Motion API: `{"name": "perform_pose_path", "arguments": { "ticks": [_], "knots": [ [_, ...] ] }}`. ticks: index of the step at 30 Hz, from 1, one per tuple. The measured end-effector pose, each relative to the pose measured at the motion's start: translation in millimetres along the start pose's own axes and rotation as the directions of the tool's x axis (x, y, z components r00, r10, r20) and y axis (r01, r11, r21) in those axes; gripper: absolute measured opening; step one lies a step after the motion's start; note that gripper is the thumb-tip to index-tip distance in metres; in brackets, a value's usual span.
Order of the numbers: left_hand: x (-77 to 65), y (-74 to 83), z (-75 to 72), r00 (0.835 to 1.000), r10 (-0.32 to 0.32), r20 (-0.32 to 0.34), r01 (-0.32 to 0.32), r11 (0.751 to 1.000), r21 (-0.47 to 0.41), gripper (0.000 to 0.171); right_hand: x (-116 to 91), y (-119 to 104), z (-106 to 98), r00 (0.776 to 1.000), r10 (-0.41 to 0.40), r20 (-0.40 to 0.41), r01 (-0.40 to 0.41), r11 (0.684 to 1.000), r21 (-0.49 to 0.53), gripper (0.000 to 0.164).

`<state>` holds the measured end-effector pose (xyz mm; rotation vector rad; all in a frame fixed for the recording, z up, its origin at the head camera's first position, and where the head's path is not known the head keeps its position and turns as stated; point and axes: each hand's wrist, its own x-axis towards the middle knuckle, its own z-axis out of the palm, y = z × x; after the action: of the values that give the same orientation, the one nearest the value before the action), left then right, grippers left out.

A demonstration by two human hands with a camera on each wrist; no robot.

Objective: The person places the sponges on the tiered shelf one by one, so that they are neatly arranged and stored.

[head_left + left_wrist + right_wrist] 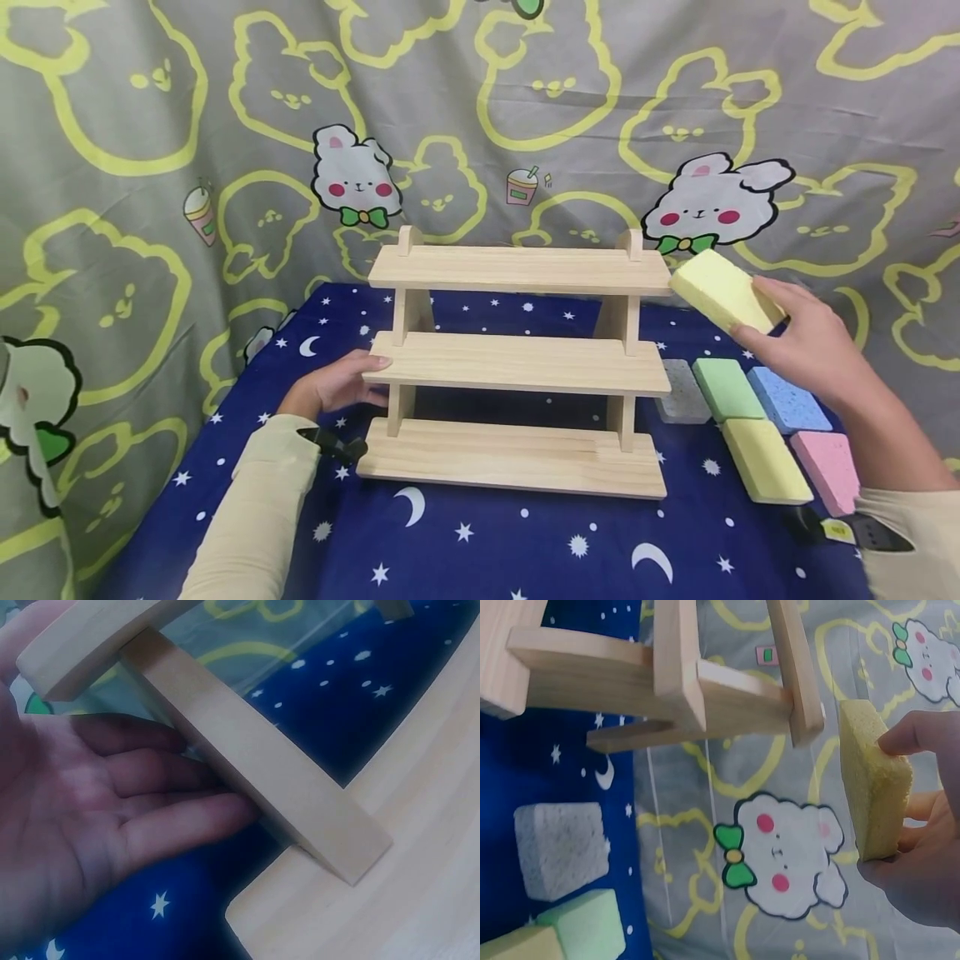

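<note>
A grey curtain [450, 92] printed with yellow outlines and white rabbit faces hangs behind your table, which is spread with a dark blue cloth [540, 542] of white stars and moons. On it stands a three-tier wooden display rack [510, 454], upright and facing you. Your left hand [347, 383] holds the left end of the middle shelf [517, 362] — thumb on top, the other fingers below, lying fairly straight and close together, their tips against the side support [255, 759]. Your right hand [806, 333] pinches a yellow sponge block [723, 292] by one end, between the thumb and the fingers opposite. That block is in the air, tilted, just beside the right end of the top shelf [517, 268]; the right wrist view shows a gap between the two. Below it, to the right of the rack, five more blocks lie on the cloth: a speckled grey block [681, 392] nearest the rack, then a green block [727, 389] and a blue block [790, 400], with a second yellow block [767, 461] and a pink block [827, 469] closer to you. You wear a black strap at each wrist, over pale sleeves [251, 500].
</note>
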<state>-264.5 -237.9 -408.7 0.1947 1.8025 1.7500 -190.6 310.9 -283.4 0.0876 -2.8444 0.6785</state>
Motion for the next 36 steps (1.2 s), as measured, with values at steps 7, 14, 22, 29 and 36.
{"name": "perform_pose_path", "arguments": {
  "ticks": [7,14,22,29,36],
  "knots": [
    [1.3,-0.8,0.3,1.0,0.001,-0.006,-0.001,1.0,-0.005,0.06,19.1,-22.9,4.6,0.998,-0.057,0.012,0.057,0.998,0.013,0.07],
    [1.2,-2.0,-1.3,0.999,0.035,0.027,-0.034,0.999,-0.015,0.055,32.8,-48.2,13.8,0.989,-0.142,0.039,0.14,0.989,0.054,0.071],
    [2.8,-3.7,-1.8,0.999,0.035,0.01,-0.035,0.999,-0.018,0.055,51.0,-78.4,29.5,0.969,-0.212,0.127,0.201,0.975,0.093,0.071],
    [3.1,-4.8,-3.1,0.999,0.036,0.005,-0.036,0.999,-0.005,0.059,69.3,-98.0,42.0,0.947,-0.261,0.185,0.24,0.962,0.132,0.065],
    [2.4,-4.5,-3.0,0.999,0.038,0.002,-0.038,0.999,-0.004,0.059,86.1,-109.6,55.5,0.924,-0.317,0.215,0.279,0.942,0.188,0.063]
  ]
}}
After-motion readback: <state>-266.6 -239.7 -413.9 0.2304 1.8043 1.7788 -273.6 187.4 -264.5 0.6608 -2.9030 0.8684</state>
